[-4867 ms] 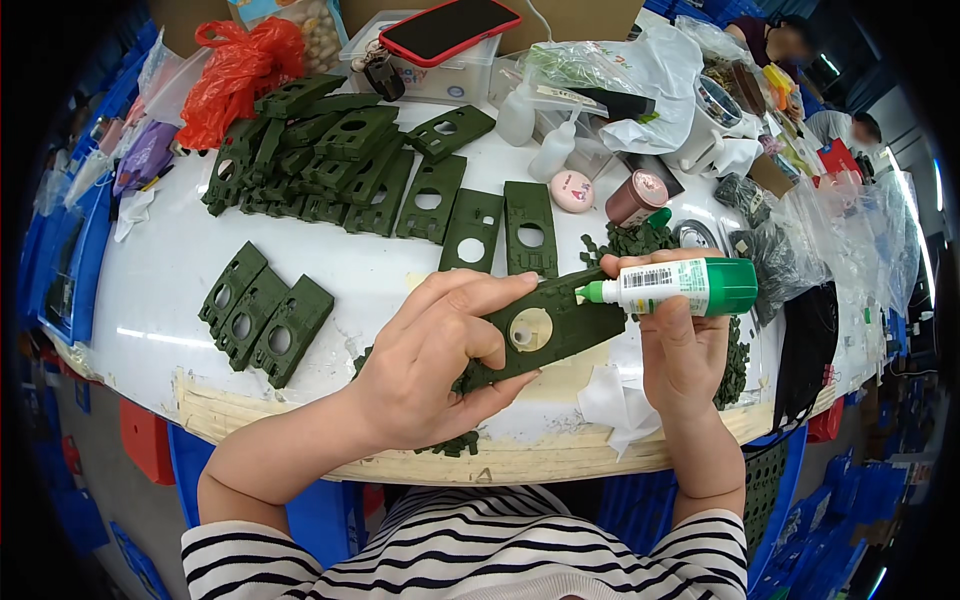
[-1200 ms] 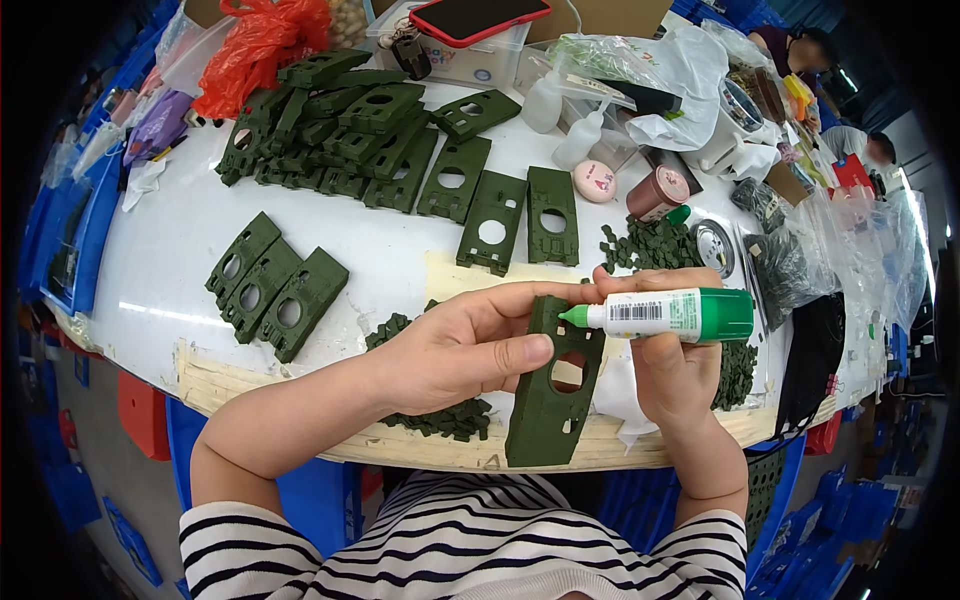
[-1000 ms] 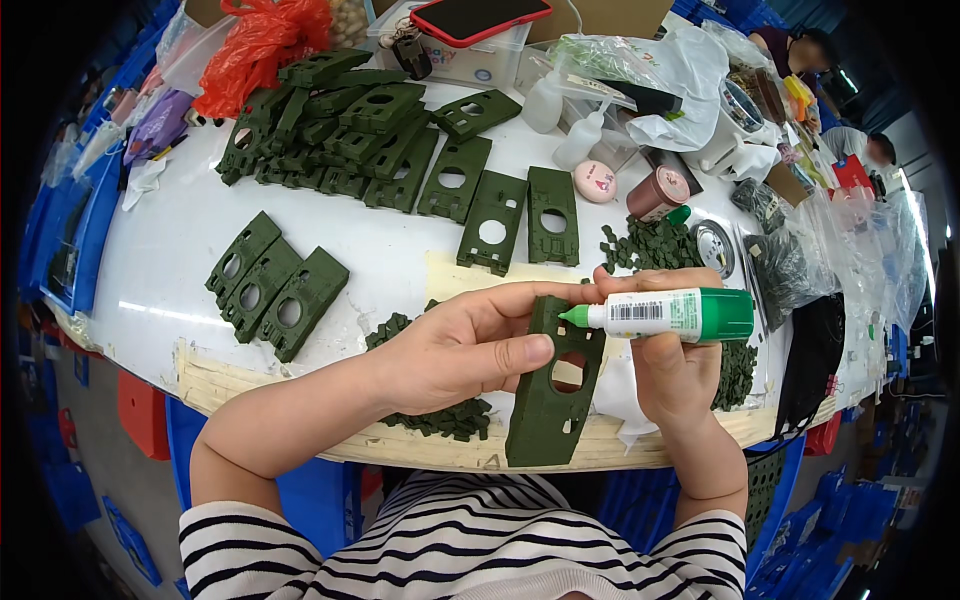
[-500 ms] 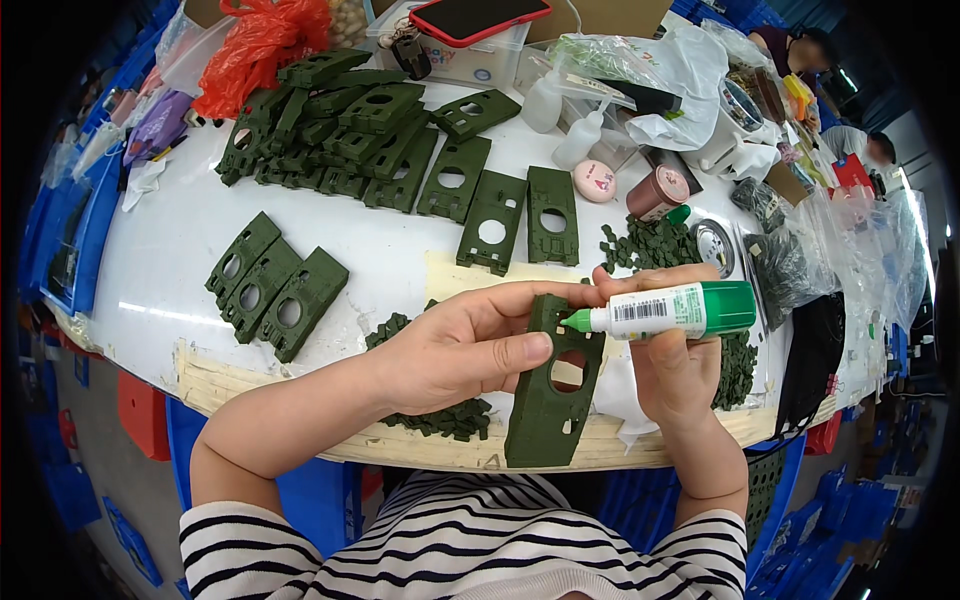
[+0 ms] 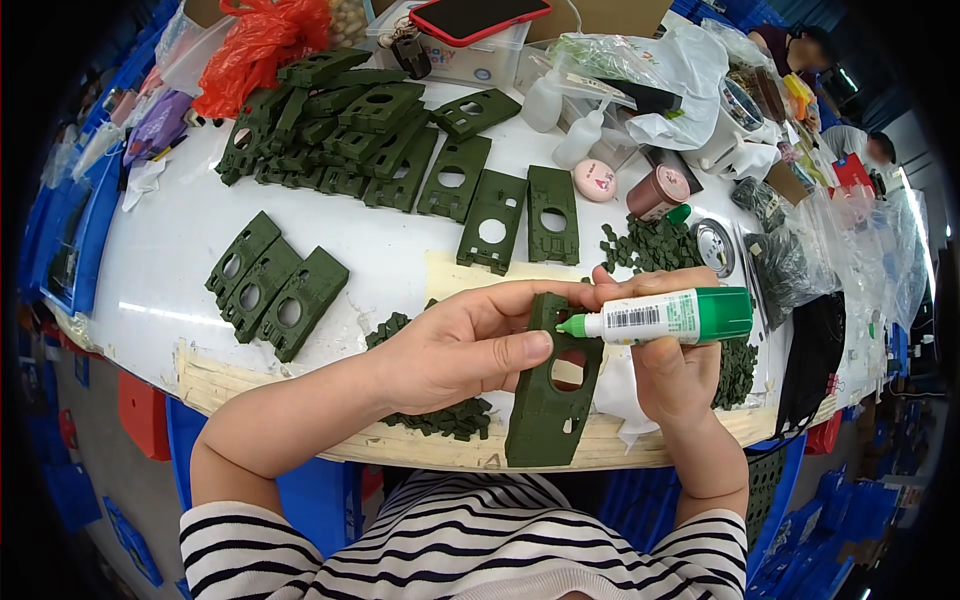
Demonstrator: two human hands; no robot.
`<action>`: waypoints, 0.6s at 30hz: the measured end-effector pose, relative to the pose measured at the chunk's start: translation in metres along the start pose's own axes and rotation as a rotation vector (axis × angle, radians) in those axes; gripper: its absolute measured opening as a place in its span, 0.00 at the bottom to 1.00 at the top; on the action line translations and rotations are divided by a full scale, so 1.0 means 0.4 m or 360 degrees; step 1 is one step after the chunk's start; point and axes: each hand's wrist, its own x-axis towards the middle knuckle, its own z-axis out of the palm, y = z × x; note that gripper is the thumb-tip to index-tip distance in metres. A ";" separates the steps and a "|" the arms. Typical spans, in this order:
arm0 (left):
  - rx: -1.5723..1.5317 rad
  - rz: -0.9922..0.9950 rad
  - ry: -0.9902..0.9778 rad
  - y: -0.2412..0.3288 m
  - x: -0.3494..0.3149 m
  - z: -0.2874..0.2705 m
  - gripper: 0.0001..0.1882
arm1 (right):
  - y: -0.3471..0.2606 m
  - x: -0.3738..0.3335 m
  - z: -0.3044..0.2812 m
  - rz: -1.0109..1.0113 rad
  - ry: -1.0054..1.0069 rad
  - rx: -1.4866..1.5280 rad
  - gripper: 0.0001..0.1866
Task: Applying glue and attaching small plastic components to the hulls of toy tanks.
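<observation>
My left hand (image 5: 480, 340) grips a dark green plastic tank hull part (image 5: 545, 420) by its left edge, tilted up over the table's near edge. The part has a large round hole and smaller openings. In my right hand (image 5: 675, 375) lies a white glue bottle (image 5: 650, 317) with a green cap end, held sideways. Its green nozzle points left and is at the upper part of the hull, near a small opening; whether it touches I cannot tell. Small dark green pieces (image 5: 450, 418) lie in a heap beneath my left wrist.
Similar hull parts (image 5: 350, 130) are piled at the back left, with three more (image 5: 285, 300) at the left. More small green pieces (image 5: 650, 245) lie at the right beside a pink jar (image 5: 660, 192). Squeeze bottles (image 5: 580, 138), a phone (image 5: 480, 18) and plastic bags (image 5: 690, 80) stand farther back.
The glue bottle has shifted slightly down and left, so its nozzle sits a little lower on the hull part. My left hand and the hull part have stayed in place.
</observation>
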 end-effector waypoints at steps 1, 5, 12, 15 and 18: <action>0.0003 -0.0014 -0.0005 0.001 0.000 0.000 0.30 | 0.000 0.000 0.000 0.0002 -0.0002 -0.0003 0.25; 0.0003 0.0013 0.0003 -0.003 0.001 0.000 0.28 | -0.001 0.000 0.001 0.0007 -0.0004 -0.0003 0.25; -0.0002 0.0033 0.0014 -0.006 0.002 0.001 0.25 | -0.001 0.000 0.002 -0.0005 0.0000 -0.0045 0.25; 0.0002 0.0010 0.0013 -0.001 0.000 0.001 0.28 | -0.004 0.003 0.005 -0.0009 -0.0016 -0.0042 0.26; 0.0000 0.0014 -0.0001 -0.002 0.000 0.000 0.26 | -0.003 0.005 0.003 -0.0019 -0.0031 -0.0034 0.25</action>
